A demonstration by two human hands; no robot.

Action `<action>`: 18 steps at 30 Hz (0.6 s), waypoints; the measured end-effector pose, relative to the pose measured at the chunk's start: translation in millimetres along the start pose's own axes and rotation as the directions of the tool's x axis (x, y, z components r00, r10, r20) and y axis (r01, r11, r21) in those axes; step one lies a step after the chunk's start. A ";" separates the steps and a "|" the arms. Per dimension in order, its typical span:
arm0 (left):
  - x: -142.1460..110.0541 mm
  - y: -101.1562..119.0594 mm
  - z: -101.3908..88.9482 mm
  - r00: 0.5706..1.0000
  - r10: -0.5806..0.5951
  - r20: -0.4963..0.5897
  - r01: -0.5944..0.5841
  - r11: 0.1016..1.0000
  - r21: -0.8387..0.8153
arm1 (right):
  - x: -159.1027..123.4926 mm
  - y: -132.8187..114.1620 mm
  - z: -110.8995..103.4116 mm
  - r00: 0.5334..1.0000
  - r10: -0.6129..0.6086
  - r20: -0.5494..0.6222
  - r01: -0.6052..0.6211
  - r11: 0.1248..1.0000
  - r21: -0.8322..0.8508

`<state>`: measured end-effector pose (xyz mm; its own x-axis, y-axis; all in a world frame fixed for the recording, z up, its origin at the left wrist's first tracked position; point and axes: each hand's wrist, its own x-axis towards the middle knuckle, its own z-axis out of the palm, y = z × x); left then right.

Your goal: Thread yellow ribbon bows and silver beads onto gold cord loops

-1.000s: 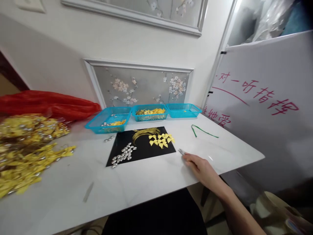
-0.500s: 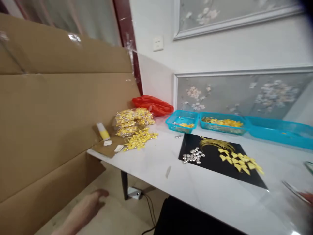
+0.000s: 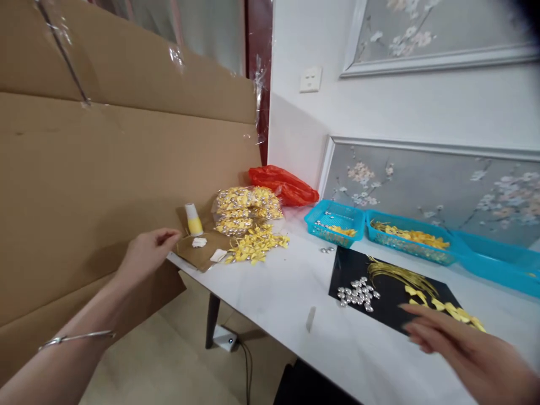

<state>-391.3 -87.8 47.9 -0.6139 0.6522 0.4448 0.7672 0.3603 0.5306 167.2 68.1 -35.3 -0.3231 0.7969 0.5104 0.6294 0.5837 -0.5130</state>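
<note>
- Wall (image 3: 295,129): white, rising behind your table, with a framed flower panel (image 3: 405,180) low upon it.
- Cardboard (image 3: 126,152): a tall brown sheet standing along the table's left end.
- Table (image 3: 270,304): white and faintly veined; a strip of tape (image 3: 310,319) lies near its front edge.
- Blue baskets (image 3: 430,256): three in a row along the wall; yellow pieces show in the left and middle ones.
- Black sheet (image 3: 388,315): flat before the baskets, partly covered by your right hand.
- Red bag (image 3: 284,185): crumpled in the corner, behind a clear bag (image 3: 234,225) of yellow flowers.
- Your right hand (image 3: 459,349): fingers extended above the yellow petals (image 3: 451,311); blurred, so whether it holds anything cannot be told.
- Your left hand (image 3: 145,253): thumb and fingertips drawn together, near the white-and-yellow cone (image 3: 194,222) at the table's left end; whether they grip anything cannot be told.
- Gold wires (image 3: 400,275): bundled across the sheet's far side.
- Silver beads (image 3: 360,293): clustered on the sheet's left part.
</note>
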 end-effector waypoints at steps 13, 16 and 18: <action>-110.2 -59.4 44.6 0.997 0.076 0.030 -0.070 0.985 -0.155 | 163.2 -284.9 172.4 0.386 -0.743 0.547 0.890 0.456 -0.009; -139.6 -76.0 45.2 0.997 0.062 -0.048 -0.070 0.982 -0.178 | 170.9 -318.2 209.3 0.268 -0.742 0.614 0.947 0.321 -0.025; -154.3 -86.3 47.7 0.995 0.045 -0.090 -0.061 0.979 -0.196 | 172.5 -332.4 226.5 0.212 -0.733 0.646 0.969 0.243 -0.041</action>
<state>-353.9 -187.7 -100.9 -0.5933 0.6051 0.5309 0.7522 0.1818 0.6333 -257.8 46.7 66.9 -0.9866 -0.1590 0.0380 -0.1309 0.9080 0.3980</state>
